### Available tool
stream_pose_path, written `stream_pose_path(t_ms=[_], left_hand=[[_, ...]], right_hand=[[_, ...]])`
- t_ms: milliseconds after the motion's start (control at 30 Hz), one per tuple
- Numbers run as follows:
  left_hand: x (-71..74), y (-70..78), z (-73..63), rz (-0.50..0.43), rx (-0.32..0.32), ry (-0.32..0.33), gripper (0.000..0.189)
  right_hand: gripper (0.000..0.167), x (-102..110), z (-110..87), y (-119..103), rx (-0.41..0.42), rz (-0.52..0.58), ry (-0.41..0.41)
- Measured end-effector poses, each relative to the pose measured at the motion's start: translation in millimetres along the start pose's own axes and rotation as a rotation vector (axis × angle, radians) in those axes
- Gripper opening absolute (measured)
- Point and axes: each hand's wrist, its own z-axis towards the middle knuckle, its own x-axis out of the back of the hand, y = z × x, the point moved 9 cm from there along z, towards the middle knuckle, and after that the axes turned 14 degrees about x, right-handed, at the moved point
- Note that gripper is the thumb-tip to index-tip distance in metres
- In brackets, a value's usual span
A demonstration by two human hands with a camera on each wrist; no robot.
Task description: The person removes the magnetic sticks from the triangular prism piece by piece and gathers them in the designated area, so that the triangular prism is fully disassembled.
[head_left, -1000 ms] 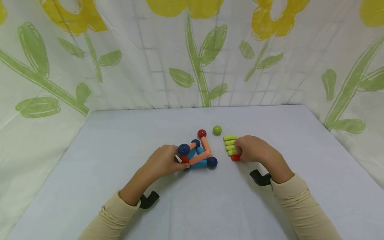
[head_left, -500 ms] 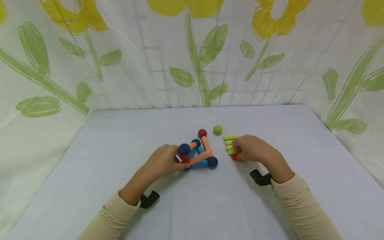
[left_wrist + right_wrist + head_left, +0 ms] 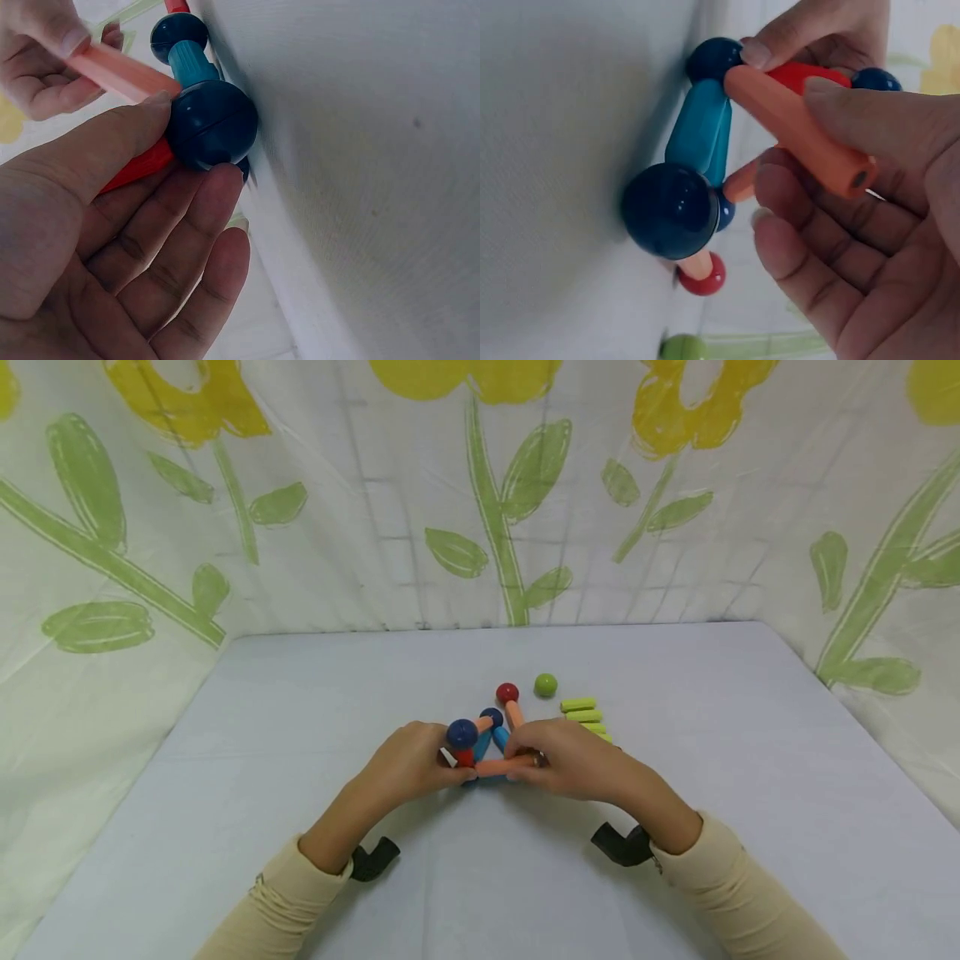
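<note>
Head view: left hand and right hand, both at a stick-and-ball frame on the table. Left hand: thumb and fingers pinching a dark-blue corner ball, a red rod beside it. Right hand: thumb above, fingers beneath, gripping an orange rod; one end at the corner ball, the other free, dark core showing. Blue rod: below the orange rod, between the corner ball and a second dark-blue ball. Handling, in judgement: brace the corner ball firmly, swivel the orange rod gently rather than pull, keep fingertips off its free end; a tug could part the joints.
</note>
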Motion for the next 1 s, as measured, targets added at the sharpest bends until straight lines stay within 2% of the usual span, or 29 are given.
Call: stream_pose_path(t_ms=[100,200,300,433,700,833,1000], left_hand=[[0.7,0.0,-0.4,-0.003,-0.003,0.002,0.019],[0.1,0.1,-0.3,-0.006,-0.012,-0.001,0.017],[0.0,-1.1,0.3,-0.011,0.004,-0.002,0.017],[0.0,-1.5,0.6,-0.006,0.020,-0.002,0.018],[-0.7,-3.9,-0.5,-0.003,0.053,-0.004,0.019],[-0.7,-4.0,-0.4,-0.005,0.050,-0.005,0.019],[-0.7,-3.2,0.0,-0.002,0.041,-0.002,0.019]], right_hand=[[0.014,-7,-1.7,-2,-0.004,-0.004,-0.070],[0.018,-16,-5.2,-9,0.042,0.032,-0.171],[0.018,-13,-8.4,-13,0.046,0.061,-0.218],[0.018,14,-19.2,5,-0.061,0.035,-0.163],[0.011,68,-66.4,71,-0.267,-0.023,-0.024],[0.012,87,-95.1,102,-0.376,-0.076,0.044],[0.013,101,-129.4,131,-0.479,-0.124,0.113]])
